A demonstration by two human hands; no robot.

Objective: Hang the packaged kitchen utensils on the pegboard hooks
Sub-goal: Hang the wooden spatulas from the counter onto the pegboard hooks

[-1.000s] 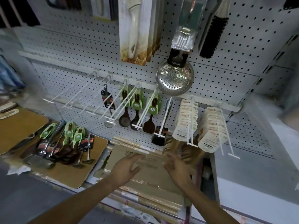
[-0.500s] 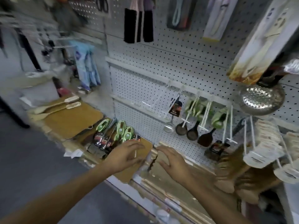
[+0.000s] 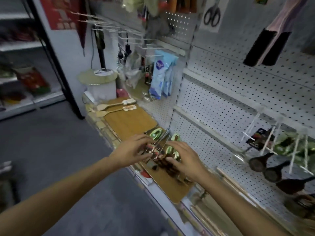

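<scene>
A pile of packaged utensils [image 3: 157, 149], with green header cards, metal handles and dark wooden spoon heads, lies on a wooden cutting board [image 3: 170, 189] on the shelf ledge. My left hand [image 3: 133, 150] has its fingertips curled at the pile's left side. My right hand [image 3: 185, 159] rests on the pile's right side and covers part of it. Blur hides whether either hand grips anything. On the white pegboard [image 3: 238, 92], right of the pile, white hooks [image 3: 252, 128] stick out. Dark spoons [image 3: 259, 163] with green cards [image 3: 286, 143] hang there.
A second cutting board [image 3: 131, 121] carrying two wooden spatulas [image 3: 115, 106] lies left of the pile. Blue packets [image 3: 159, 77] hang behind it. Black brushes [image 3: 265, 46] and scissors [image 3: 212, 14] hang higher up. Rolling pins [image 3: 230, 183] lie along the ledge. Grey aisle floor [image 3: 51, 150] is at left.
The view has swung left along the shelf. Both hands have moved from the flat cardboard packs to the pile of green-carded utensils and now touch it.
</scene>
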